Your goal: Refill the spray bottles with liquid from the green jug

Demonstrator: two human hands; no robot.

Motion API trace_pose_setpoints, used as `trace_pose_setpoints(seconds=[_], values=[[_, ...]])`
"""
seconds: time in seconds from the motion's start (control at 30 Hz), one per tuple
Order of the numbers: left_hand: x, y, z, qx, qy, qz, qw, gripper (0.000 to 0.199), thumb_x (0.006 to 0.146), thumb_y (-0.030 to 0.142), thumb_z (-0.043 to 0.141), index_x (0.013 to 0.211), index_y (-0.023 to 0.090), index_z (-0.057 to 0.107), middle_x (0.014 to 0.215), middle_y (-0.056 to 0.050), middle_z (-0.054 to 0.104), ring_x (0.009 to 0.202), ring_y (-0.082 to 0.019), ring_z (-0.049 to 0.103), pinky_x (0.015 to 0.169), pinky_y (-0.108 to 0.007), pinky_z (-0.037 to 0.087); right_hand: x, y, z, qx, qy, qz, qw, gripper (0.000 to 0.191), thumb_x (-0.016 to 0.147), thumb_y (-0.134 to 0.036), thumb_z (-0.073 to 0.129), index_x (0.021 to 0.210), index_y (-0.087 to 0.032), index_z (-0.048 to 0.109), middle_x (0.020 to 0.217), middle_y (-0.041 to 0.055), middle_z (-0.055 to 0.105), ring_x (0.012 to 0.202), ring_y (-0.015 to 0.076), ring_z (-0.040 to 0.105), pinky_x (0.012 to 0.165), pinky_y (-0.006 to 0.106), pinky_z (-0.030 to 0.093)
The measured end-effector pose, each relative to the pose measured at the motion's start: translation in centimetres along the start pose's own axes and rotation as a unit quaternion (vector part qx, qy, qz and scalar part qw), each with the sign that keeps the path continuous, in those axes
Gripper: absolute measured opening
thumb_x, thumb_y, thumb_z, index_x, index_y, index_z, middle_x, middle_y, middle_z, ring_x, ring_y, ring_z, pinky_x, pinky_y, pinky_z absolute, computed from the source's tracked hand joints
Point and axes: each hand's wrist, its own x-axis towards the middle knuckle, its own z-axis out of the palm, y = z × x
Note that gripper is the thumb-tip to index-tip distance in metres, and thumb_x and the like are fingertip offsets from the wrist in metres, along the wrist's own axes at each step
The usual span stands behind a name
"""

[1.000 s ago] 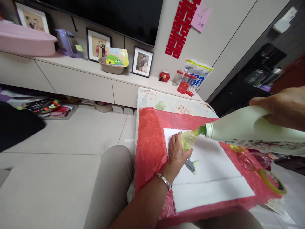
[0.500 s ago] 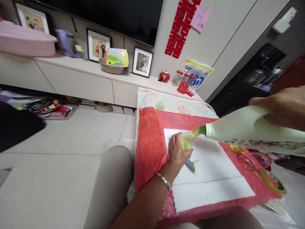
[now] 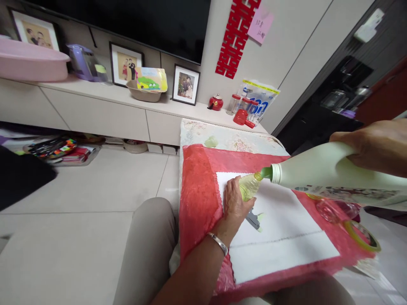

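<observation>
My left hand (image 3: 234, 199) is wrapped round a small clear bottle (image 3: 248, 186) with yellowish liquid in it, tilted to the right over a white sheet (image 3: 292, 216). From the right, my right hand (image 3: 372, 146) grips a large pale green jug (image 3: 318, 167) by its handle, lying nearly level. The jug's green spout (image 3: 266, 172) meets the small bottle's mouth; whether liquid is flowing I cannot make out. Below my left hand, a dark grey printed shape (image 3: 253, 219) shows on the sheet.
Red plastic film (image 3: 199, 190) covers the table under the sheet. At its right lie a clear plastic bottle (image 3: 327, 211) and a roll of yellow tape (image 3: 361, 237). A pale green cap (image 3: 210, 141) sits on the floral cloth (image 3: 254, 137) at the back. A cabinet (image 3: 111, 114) stands behind.
The view has shifted slightly, so the background sits a little further left and lower. Both hands keep their grips, with spout and bottle mouth still together.
</observation>
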Motion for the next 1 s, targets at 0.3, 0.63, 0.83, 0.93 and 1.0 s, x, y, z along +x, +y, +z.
trace_pose_setpoints(seconds=[0.3,0.63,0.83,0.93,1.0], values=[[0.5,-1.4,0.1,-0.034,0.029,0.049,0.998,0.073,0.068,0.019,0.078,0.131,0.022,0.041,0.126,-0.012,0.055,0.125,-0.032,0.053,0.107,-0.052,0.045,-4.9,-1.5,4.7,0.296,-0.002,0.081,0.952,0.021,0.063,-0.017,0.057,0.081,-0.021,0.066,0.078,0.0015,0.064,0.072,0.0149,0.054,0.065,0.025,0.031],[0.6,-1.4,-0.3,-0.033,0.027,0.027,0.999,0.075,0.069,0.025,0.077,0.134,0.022,0.040,0.124,-0.011,0.055,0.124,-0.032,0.056,0.104,-0.050,0.049,-4.8,-3.1,16.0,0.585,0.145,0.246,0.759,0.030,0.069,-0.038,0.058,0.084,-0.013,0.064,0.071,0.0018,0.061,0.061,0.0114,0.050,0.055,0.021,0.037],[0.8,-1.3,-0.4,-0.049,0.027,0.007,0.998,0.074,0.067,0.023,0.077,0.132,0.020,0.042,0.127,-0.013,0.056,0.124,-0.032,0.055,0.104,-0.049,0.047,-2.2,-6.5,22.7,0.654,0.219,0.349,0.635,0.028,0.076,-0.037,0.064,0.083,-0.010,0.060,0.062,-0.0011,0.051,0.054,0.0065,0.042,0.049,0.019,0.034],[0.9,-1.4,-0.4,-0.056,0.032,0.008,0.998,0.073,0.067,0.022,0.076,0.132,0.021,0.042,0.129,-0.013,0.055,0.125,-0.031,0.054,0.106,-0.049,0.045,-1.2,-8.3,25.2,0.672,0.227,0.364,0.604,0.031,0.090,-0.040,0.063,0.087,-0.009,0.058,0.066,-0.0030,0.049,0.055,0.0031,0.042,0.052,0.015,0.037],[0.9,-1.5,-0.4,-0.051,0.034,0.013,0.998,0.073,0.067,0.023,0.075,0.132,0.020,0.042,0.129,-0.013,0.055,0.126,-0.031,0.053,0.107,-0.049,0.044,-0.7,-9.1,26.3,0.679,0.229,0.363,0.595,0.033,0.094,-0.042,0.060,0.090,-0.009,0.058,0.070,-0.0025,0.051,0.057,0.0028,0.044,0.054,0.015,0.040]])
